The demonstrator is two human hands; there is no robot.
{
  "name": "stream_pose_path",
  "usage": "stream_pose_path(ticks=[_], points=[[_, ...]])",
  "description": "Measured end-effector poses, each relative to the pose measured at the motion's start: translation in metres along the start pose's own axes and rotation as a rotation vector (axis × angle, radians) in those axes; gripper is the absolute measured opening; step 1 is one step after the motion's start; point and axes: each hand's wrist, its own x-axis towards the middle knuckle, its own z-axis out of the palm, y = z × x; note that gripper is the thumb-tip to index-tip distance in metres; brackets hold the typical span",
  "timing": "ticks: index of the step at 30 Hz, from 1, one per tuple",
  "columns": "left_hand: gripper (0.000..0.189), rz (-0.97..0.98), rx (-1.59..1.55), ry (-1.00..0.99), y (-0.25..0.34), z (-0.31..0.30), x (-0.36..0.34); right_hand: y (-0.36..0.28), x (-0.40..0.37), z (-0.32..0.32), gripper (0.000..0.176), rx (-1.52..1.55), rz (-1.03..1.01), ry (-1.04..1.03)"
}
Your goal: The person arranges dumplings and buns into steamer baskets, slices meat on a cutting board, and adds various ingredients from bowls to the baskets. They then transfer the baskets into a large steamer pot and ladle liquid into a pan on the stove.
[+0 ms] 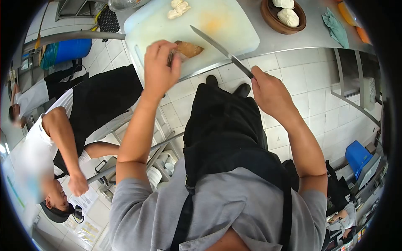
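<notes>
The left hand has its grip closed down on one end of a brown piece, which lies on the board at the worktop edge. The right hand is clamped round a knife, blade angled just beyond the left grip. The piece looks light, crusted and probably soft inside. It is best pinned with curled fingertips, back from the blade.

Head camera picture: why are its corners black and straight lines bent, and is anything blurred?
In the head view, a fisheye lens blackens the corners and bows the counter and floor tiles; the left hand on the browned piece looks slightly soft, the right hand and knife look sharp; the light is even.
</notes>
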Motion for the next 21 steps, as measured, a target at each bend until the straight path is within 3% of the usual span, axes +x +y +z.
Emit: stream_pose_path(ticks=[5, 7, 10, 15, 21], points=[[0.015, 0.11, 0.084, 0.127, -0.007, 0.026, -0.002, -0.024, 0.007, -0.024, 0.009, -0.103, 0.035, -0.083], [0.017, 0.154, 0.089, 0.175, -0.016, 0.027, -0.003, -0.041, 0.009, -0.023, 0.009, -0.182, -0.117, -0.036], [0.02, 0.162, 0.037, 0.223, -0.024, 0.03, -0.003, -0.059, 0.02, -0.018, 0.013, -0.287, -0.179, -0.099], [0.018, 0.117, -0.04, 0.171, -0.031, 0.029, 0.001, -0.071, 0.029, -0.034, 0.031, -0.454, -0.224, -0.159], [0.02, 0.099, -0.079, 0.149, -0.034, 0.029, 0.003, -0.07, 0.036, -0.051, 0.029, -0.468, -0.197, -0.245]])
